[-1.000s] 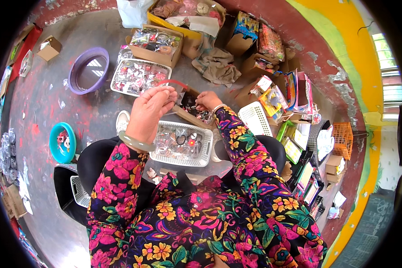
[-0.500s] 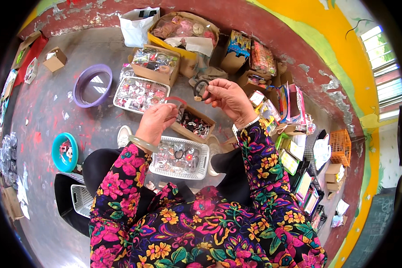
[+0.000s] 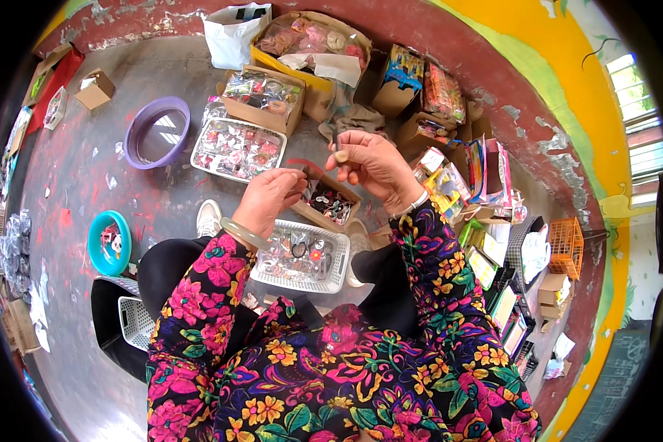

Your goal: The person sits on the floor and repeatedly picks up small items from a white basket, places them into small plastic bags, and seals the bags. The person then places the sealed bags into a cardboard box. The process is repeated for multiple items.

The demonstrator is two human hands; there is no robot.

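The right hand has risen from the cardboard box; above it I see a tan-beaded dark hair tie pinched, the left hand pinching a red-edged bag, so both are occupied.

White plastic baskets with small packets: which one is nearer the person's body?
The rectangular white plastic basket between the pale shoes; the other packet-filled basket stands farther out, near the round purple plastic basin.
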